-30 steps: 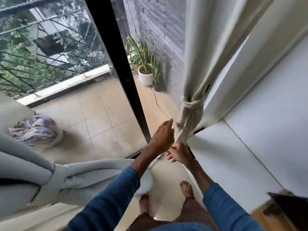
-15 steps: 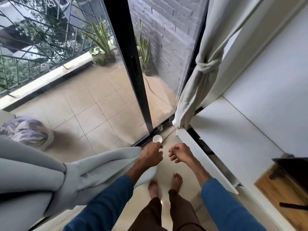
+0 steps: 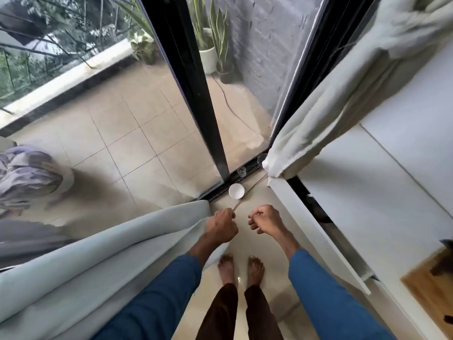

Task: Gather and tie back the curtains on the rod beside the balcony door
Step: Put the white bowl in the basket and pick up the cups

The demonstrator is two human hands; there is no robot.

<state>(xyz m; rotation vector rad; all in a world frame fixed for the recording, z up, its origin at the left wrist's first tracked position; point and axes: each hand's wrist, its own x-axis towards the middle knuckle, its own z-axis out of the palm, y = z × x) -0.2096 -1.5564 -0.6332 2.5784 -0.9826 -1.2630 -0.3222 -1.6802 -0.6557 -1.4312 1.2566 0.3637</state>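
Observation:
The cream curtain [image 3: 326,114] hangs at the right of the balcony door, knotted near the top right corner, and its tail ends by the door track. A pale grey curtain [image 3: 117,256] lies gathered across the lower left. My left hand [image 3: 221,227] and my right hand [image 3: 266,220] hang low in front of me, above the floor. Both have loosely curled fingers and hold nothing I can see. My left hand is just beside the grey curtain's edge; my right hand is well below the cream curtain's tail.
A white bowl [image 3: 236,190] and two clear glasses [image 3: 241,171] stand at the door track, and a thin cord [image 3: 252,187] lies on the floor beside them. The black door frame [image 3: 196,94] is ahead, with potted plants [image 3: 208,57] outside. A white cabinet [image 3: 367,217] is close on the right.
Both hands have let go of the cream curtain's tail and dropped low. My view tilted down, so the knot now sits at the top right.

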